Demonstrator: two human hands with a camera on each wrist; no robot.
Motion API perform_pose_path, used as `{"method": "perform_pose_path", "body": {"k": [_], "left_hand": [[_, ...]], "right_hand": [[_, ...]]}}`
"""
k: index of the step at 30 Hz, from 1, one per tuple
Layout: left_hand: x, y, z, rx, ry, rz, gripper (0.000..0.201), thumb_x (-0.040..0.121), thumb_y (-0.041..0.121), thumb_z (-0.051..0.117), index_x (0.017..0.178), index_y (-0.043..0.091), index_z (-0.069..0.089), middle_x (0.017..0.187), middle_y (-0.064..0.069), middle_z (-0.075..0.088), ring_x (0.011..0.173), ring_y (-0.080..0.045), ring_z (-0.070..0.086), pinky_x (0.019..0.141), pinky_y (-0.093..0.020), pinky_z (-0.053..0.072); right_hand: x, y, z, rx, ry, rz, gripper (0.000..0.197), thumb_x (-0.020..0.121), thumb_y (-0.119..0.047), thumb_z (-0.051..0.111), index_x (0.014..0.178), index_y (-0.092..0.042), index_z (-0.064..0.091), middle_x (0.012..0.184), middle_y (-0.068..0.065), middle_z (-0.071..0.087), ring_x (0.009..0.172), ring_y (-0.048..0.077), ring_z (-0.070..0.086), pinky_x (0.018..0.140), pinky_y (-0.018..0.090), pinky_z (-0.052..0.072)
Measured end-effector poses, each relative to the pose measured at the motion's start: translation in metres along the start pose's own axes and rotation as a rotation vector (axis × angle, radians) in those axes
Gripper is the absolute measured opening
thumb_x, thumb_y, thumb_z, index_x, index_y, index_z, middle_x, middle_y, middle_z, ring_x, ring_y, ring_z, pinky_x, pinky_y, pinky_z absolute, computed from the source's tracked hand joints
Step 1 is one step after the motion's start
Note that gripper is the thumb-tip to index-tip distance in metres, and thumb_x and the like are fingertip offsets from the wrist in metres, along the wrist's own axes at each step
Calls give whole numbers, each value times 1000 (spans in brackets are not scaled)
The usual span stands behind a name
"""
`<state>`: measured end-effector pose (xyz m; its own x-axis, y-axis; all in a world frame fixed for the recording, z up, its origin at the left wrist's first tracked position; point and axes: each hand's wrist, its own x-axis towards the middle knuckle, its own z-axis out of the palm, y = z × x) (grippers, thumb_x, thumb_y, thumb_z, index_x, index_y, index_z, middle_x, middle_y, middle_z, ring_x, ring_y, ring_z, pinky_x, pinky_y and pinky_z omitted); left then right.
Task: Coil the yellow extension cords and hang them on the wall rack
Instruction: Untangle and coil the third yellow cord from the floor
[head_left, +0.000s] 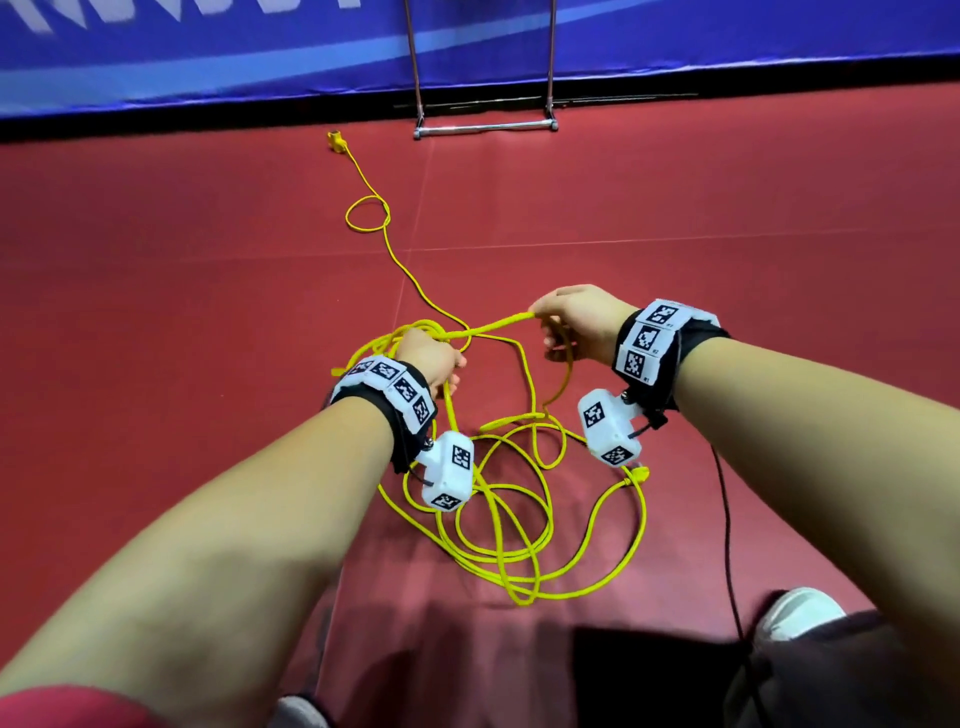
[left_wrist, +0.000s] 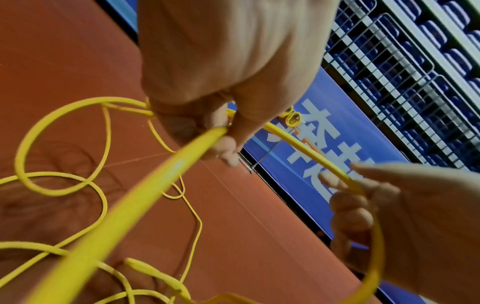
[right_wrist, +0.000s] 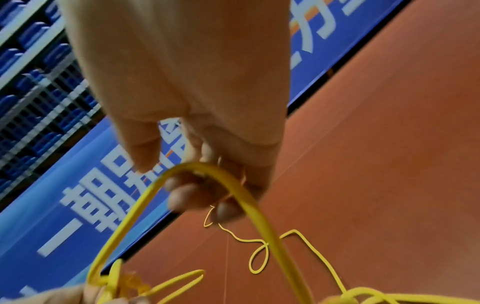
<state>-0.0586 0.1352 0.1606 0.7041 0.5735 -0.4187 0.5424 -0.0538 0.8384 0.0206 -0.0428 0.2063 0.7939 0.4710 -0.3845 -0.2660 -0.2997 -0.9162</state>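
A long yellow extension cord (head_left: 491, 328) lies in loose tangled loops on the red floor (head_left: 727, 312). My left hand (head_left: 434, 358) grips several gathered loops of it, fingers curled round the strands (left_wrist: 197, 144). To its right, my right hand (head_left: 566, 319) holds a bend of the same cord (right_wrist: 223, 172) in its curled fingers (right_wrist: 187, 195), and a short stretch runs taut between the hands. The cord's yellow socket end (head_left: 336, 141) rests far off by the wall. Its plug end (head_left: 640, 474) lies near my right wrist. The wire grid rack (left_wrist: 389, 82) stands behind the blue banner.
A metal frame's foot bar (head_left: 485, 127) rests on the floor against the blue banner (head_left: 208, 67). A thin black cable (head_left: 727, 545) hangs from my right wrist. My shoe (head_left: 800, 610) is at the lower right, close to the cord pile.
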Motion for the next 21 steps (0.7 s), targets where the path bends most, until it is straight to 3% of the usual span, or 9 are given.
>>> {"method": "perform_pose_path", "body": {"k": [3,5,8,10,12,14,16,18,21], "left_hand": [[-5,1,6,213,52,158,26,85,4,66,90,10,42,85,-14,66,58,-32,61,49,-37,49],[-12,6,10,446,49,311,33,84,9,65,108,11,43,104,-17,67,91,-41,65,75,-47,54],[-22,15,16,701,46,515,32,86,6,55,116,12,47,112,-17,63,105,-39,59,82,-40,47],[-27,15,17,791,28,598,29,84,6,54,111,17,48,110,-15,63,103,-38,59,78,-40,45],[-30,9,17,872,2,668,24,84,8,54,103,21,47,104,-9,63,97,-35,59,75,-39,44],[-33,4,17,940,-22,717,23,83,7,54,98,23,47,100,-4,64,91,-33,59,73,-40,45],[-33,1,20,994,-58,759,26,81,4,50,92,26,43,95,-1,65,87,-33,58,71,-41,48],[-33,0,22,1035,-73,790,26,81,2,48,90,26,41,88,-1,62,80,-31,53,67,-38,44],[-29,1,20,980,-34,833,26,83,2,48,89,26,42,78,0,57,74,-31,50,63,-35,37]], "right_hand": [[-9,-5,8,-144,-195,19,17,92,-30,66,92,-17,56,61,4,53,48,18,48,58,29,47],[-13,-8,20,-167,-300,54,22,94,-37,63,88,-18,54,62,6,55,47,17,44,51,25,44],[-11,-9,30,-205,-297,44,23,97,-35,59,87,-16,50,69,7,52,47,15,42,45,20,37],[-6,-4,29,-201,-218,34,23,96,-26,62,112,-18,49,73,7,53,49,16,43,44,19,32],[0,4,22,-210,-124,22,62,93,-17,65,143,-26,31,72,6,56,48,17,43,43,17,29],[0,10,14,-337,-77,-42,73,92,-17,66,151,-27,25,70,5,60,45,14,42,38,15,28],[0,13,6,-577,-43,-116,65,92,-22,65,149,-25,35,70,2,61,35,6,42,31,15,28],[0,16,0,-792,-6,-186,40,94,-26,61,133,-20,58,63,-2,59,33,0,46,33,9,29],[4,19,-5,-907,73,-186,24,95,-28,57,92,-10,73,62,-1,62,60,14,59,55,22,40]]}}
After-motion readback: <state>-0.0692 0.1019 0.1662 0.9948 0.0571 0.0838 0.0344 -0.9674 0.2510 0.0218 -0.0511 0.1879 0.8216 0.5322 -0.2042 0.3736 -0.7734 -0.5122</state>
